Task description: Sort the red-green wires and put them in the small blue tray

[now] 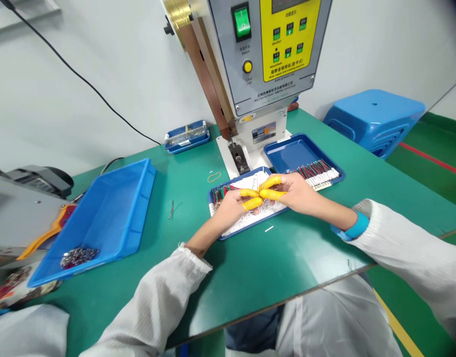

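My left hand and my right hand meet above a shallow blue tray, with yellow covers on the thumbs and forefingers. Both are closed in a pinch, fingertip to fingertip, on what look like thin wires; their ends are mostly hidden. Beneath them the tray holds many small white tubes and, at its left, red, green and black wires. A second blue tray behind my right hand carries a row of wires with white ends.
A crimping machine stands behind the trays. To the left, a large blue bin holds a small metallic heap. A loose wire, a rubber band and a white tube lie on the green table. Behind is a blue stool.
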{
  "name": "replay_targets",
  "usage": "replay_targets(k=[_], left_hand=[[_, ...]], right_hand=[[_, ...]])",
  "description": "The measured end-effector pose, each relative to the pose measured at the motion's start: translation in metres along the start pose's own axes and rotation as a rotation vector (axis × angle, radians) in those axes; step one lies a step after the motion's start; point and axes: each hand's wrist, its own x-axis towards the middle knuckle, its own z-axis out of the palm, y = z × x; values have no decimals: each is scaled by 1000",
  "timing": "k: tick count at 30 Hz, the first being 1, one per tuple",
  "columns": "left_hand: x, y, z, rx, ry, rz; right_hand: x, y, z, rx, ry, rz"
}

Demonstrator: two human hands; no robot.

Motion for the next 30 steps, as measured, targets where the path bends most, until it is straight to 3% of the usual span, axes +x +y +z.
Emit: replay_targets(k=[7, 16, 24, 30], left_hand=[[1, -2, -3, 57, -4, -30], [0, 0, -3, 63, 7, -72], [1, -1, -4, 114, -76, -70], [1, -2, -4, 132, -76, -66]], right_hand=[[-1, -8, 6, -26, 13, -14], [1, 2, 2, 83, -61, 123], [0, -1, 4, 70, 27, 100], [1, -2, 3, 42, 76, 20]])
